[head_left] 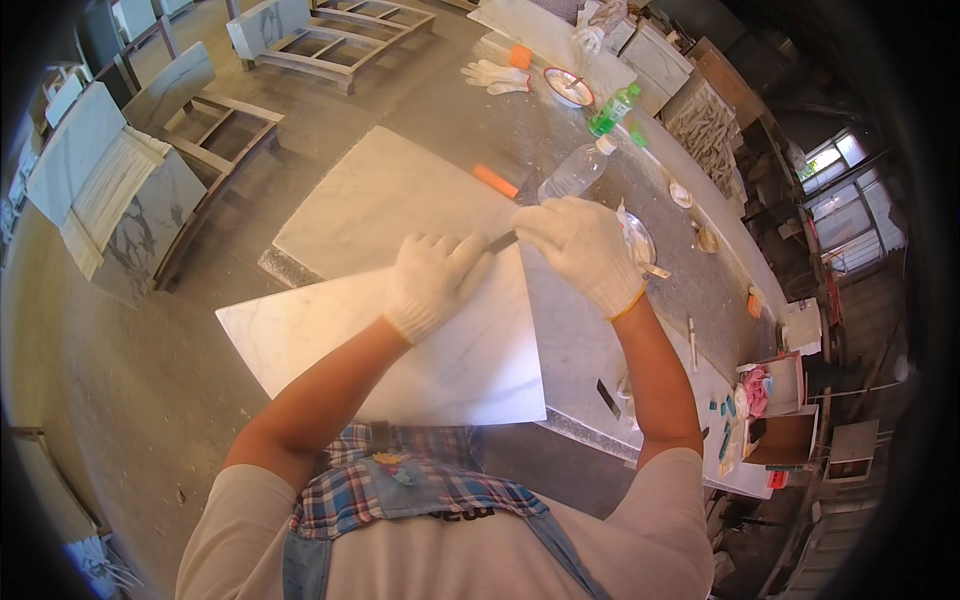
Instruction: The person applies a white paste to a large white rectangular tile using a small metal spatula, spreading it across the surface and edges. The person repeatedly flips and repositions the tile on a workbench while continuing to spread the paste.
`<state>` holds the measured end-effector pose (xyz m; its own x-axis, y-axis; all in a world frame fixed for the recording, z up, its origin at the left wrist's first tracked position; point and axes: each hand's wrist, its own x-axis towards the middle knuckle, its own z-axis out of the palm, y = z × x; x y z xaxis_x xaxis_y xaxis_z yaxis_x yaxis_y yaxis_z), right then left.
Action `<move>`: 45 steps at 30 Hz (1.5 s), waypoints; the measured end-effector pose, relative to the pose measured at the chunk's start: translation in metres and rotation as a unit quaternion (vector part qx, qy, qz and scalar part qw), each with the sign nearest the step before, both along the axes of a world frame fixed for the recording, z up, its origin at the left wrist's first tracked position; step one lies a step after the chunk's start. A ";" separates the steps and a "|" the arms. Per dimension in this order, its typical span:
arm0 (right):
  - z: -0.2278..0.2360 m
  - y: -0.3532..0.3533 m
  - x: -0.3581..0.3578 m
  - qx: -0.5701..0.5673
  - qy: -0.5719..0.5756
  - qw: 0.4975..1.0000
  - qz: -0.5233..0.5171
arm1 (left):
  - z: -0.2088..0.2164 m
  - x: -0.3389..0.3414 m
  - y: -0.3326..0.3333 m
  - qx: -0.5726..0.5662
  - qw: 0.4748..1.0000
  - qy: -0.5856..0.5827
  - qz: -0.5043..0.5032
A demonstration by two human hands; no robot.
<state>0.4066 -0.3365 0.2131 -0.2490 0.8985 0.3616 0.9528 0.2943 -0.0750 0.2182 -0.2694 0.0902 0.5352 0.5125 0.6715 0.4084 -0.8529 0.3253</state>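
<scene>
Closest to us are a pale shirt (450,562) and a plaid apron (430,490), just short of the white slab (450,365). That slab is the piece being worked: its near edge reaches toward the apron, and we cannot see what bears it from beneath. At its far right corner sits a narrow dark tool (503,241). Our gloved right hand (578,248) pinches the tool's right end, fingers closed. Our gloved left hand (437,280) lies over the slab's far edge, fingers bent at the tool's other end; whether it grips the tool or only steadies it, we cannot tell.

We judge the step in hand to be working the tool at the slab's far right corner. From here, the move seems to call for a steady angle and light, even pressure from both hands.

Just beyond the slab lies a second slab (385,205), with an orange stick (495,182) past the white slab's worked corner and a clear bottle (575,172) farther right. To the slab's right, a dark strip (608,398) lies on the table (580,340).
</scene>
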 end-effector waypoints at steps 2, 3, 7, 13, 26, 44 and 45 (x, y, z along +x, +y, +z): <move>0.000 -0.002 0.000 -0.007 -0.011 1.000 -0.008 | 0.000 0.000 0.000 0.002 1.000 0.010 0.002; 0.000 -0.002 -0.001 -0.005 -0.011 1.000 -0.004 | 0.000 -0.001 0.000 -0.001 1.000 0.010 0.000; -0.001 -0.003 -0.002 0.003 -0.009 1.000 0.002 | 0.000 -0.001 0.001 -0.004 1.000 0.018 -0.002; -0.007 -0.006 -0.004 0.006 0.020 1.000 -0.014 | 0.000 -0.001 0.001 -0.003 1.000 0.017 -0.005; -0.017 -0.015 -0.012 0.020 0.056 0.997 -0.058 | 0.001 0.000 0.001 -0.004 1.000 -0.027 -0.010; -0.008 -0.018 -0.006 -0.014 0.098 0.994 -0.045 | 0.000 0.000 -0.002 -0.007 1.000 -0.008 -0.008; -0.006 -0.017 -0.005 -0.017 0.091 0.995 -0.042 | -0.001 0.000 -0.002 -0.009 1.000 -0.004 -0.007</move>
<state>0.4011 -0.3534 0.2068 -0.1056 0.9258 0.3630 0.9435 0.2086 -0.2574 0.2184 -0.2713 0.0895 0.5374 0.5171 0.6662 0.3938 -0.8524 0.3440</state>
